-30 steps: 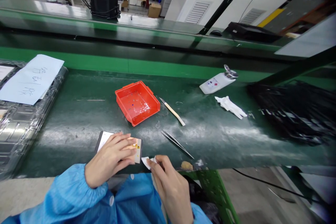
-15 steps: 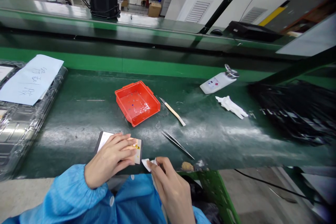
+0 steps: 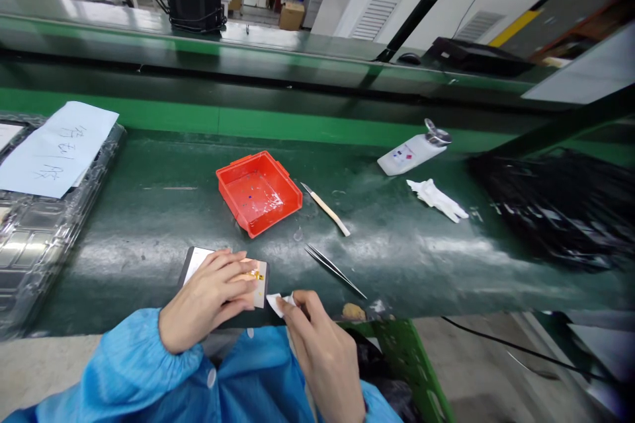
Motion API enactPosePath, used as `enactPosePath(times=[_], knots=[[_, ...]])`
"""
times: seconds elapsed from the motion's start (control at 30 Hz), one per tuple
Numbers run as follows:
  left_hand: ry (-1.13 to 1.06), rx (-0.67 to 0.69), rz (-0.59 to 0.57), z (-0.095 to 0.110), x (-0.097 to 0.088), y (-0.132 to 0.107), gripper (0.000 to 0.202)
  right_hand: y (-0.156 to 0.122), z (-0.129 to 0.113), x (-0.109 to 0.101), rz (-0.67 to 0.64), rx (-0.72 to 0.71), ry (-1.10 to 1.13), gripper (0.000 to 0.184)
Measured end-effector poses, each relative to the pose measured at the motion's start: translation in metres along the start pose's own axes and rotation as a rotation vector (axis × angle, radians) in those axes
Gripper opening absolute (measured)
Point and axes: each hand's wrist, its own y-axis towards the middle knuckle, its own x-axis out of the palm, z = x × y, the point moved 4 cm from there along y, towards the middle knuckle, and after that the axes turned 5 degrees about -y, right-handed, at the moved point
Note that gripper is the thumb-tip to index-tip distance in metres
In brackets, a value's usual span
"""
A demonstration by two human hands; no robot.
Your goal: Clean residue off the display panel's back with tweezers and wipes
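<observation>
My left hand [image 3: 211, 294] lies flat, fingers stretched out, over a thin rectangular panel [image 3: 261, 296], which looks like a small display screen. The panel has a dark edge, a white end at the left and a gold-coloured flex part near its right end; the hand hides its middle. Pinched between the thumb and fingers of my right hand [image 3: 325, 350] is a folded white wipe [image 3: 273, 305], just beside the panel's lower right corner. To the right of the panel lie metal tweezers [image 3: 335, 271] and a knife with a pale handle [image 3: 327, 210].
Behind the panel sits a red bin [image 3: 260, 195] with small bits inside. A white pump bottle [image 3: 414, 153] and a crumpled white cloth [image 3: 436, 199] lie farther right. Clear plastic trays [image 3: 37, 238] under a paper sheet [image 3: 59, 149] are left; a black pile [image 3: 555, 211] is right.
My right hand has shifted very slightly up and left with the wipe. My left hand stays on the panel.
</observation>
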Motion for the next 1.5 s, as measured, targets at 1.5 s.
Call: enactPosePath(times=[1.5], knots=[[-0.057,0.185,-0.159,0.002,-0.012,-0.009,0.03,0.022,0.072,-0.009,0.136,0.132,0.19,0.013]])
